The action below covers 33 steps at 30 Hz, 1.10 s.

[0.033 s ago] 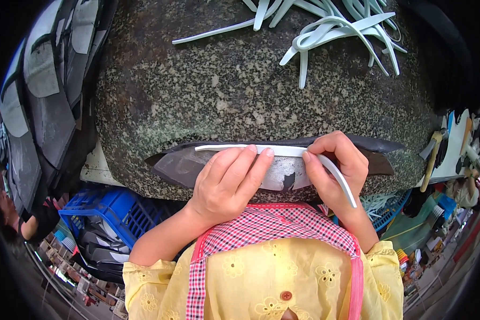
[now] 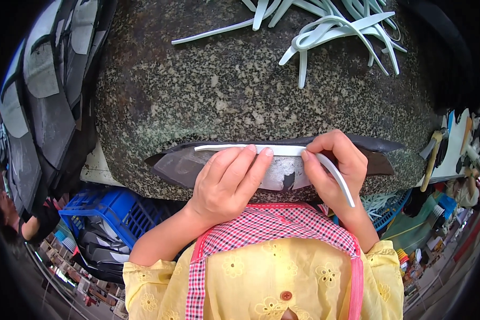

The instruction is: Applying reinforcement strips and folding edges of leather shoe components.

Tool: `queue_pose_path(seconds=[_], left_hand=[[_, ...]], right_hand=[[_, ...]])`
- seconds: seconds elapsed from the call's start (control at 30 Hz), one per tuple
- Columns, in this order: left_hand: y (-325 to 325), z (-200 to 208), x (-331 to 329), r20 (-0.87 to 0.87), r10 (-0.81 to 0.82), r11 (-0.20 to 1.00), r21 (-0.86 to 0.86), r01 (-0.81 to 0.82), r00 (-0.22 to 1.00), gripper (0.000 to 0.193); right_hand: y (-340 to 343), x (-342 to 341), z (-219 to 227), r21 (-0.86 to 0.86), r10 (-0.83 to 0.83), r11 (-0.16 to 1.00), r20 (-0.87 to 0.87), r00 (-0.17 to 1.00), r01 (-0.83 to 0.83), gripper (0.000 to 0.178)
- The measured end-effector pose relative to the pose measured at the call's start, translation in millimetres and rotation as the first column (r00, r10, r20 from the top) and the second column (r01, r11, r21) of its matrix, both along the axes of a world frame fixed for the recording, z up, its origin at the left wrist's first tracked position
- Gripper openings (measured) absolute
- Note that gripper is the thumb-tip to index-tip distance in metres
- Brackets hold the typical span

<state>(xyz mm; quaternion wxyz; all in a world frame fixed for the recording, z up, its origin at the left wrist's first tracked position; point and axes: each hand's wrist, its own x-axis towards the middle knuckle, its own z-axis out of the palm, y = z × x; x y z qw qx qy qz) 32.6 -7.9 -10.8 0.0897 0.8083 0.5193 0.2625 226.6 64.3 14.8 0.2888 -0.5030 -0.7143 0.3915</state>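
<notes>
Our right hand pinches a white strip between thumb and finger, its free end curving down. Our left hand presses fingertips on the strip; whether its hidden thumb grips, we cannot tell. The strip lies along the upper part of a dark piece on our stone tabletop. Farther off, we see loose pale strips heaped.

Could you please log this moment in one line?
left hand: on white strip; right hand: pinching strip; dark piece: under strip, on stone slab
</notes>
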Motion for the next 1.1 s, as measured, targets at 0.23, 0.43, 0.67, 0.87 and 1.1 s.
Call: queue_pose_path(seconds=[0.23,0.43,0.67,0.87,1.1], left_hand=[[17.0,0.7,31.9,0.186,-0.09,0.995,0.05,0.082,0.978,0.031],[15.1,-1.4,32.4,0.043,-0.096,0.987,0.137,0.089,0.994,0.031],[12.7,2.3,39.3,0.001,-0.054,0.998,0.013,0.054,0.999,0.043],[16.1,5.8,57.2,-0.067,0.011,0.999,0.039,-0.008,0.998,0.039],[18.1,-1.5,59.3,-0.181,0.002,0.995,0.095,0.015,0.983,0.046]], right_hand=[[8.7,-2.7,-3.0,0.147,0.127,0.978,0.123,0.984,-0.145,0.017],[-3.8,27.5,0.6,0.196,-0.011,0.981,0.077,0.997,-0.004,0.015],[2.1,26.0,-8.3,0.137,-0.043,0.99,0.073,0.996,0.033,0.013],[11.6,19.4,-4.1,0.146,0.067,0.984,0.249,0.966,-0.106,0.014],[7.6,45.1,3.7,0.291,-0.042,0.957,0.153,0.987,-0.004,0.015]])
